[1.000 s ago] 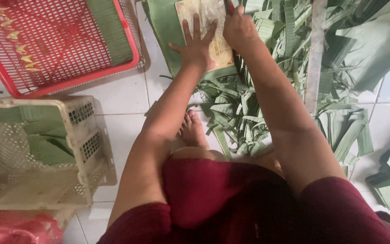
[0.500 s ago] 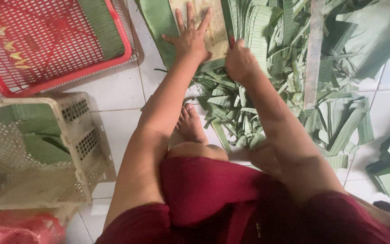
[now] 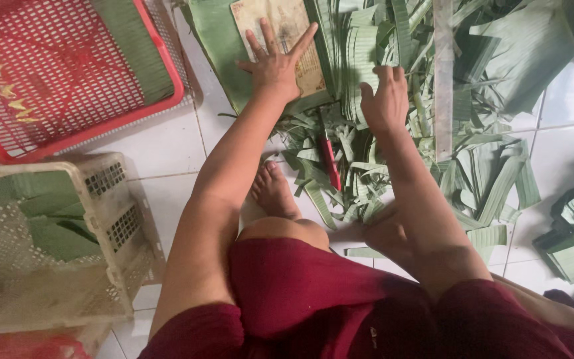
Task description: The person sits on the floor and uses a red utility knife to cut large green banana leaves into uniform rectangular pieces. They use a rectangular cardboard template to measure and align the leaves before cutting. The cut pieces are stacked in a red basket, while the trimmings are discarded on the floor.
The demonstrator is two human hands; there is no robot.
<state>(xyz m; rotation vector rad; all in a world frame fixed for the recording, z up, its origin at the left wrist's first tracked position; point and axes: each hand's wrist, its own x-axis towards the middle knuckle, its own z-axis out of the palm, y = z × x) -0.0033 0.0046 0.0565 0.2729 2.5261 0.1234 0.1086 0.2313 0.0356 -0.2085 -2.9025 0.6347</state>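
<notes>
One worn card (image 3: 291, 33) lies on a broad green leaf (image 3: 217, 46) on the tiled floor; my left hand (image 3: 275, 66) presses it flat, fingers spread. My right hand (image 3: 383, 100) rests open on cut leaf strips (image 3: 367, 53), grasping nothing. A red-handled knife (image 3: 330, 163) lies just below. Red basket (image 3: 68, 80) sits far left.

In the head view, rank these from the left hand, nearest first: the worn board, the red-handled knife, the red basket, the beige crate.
From the left hand:
1. Worn board, under the palm.
2. Red-handled knife, on the leaf scraps towards the body.
3. Red basket, to the left.
4. Beige crate, lower left.
</notes>
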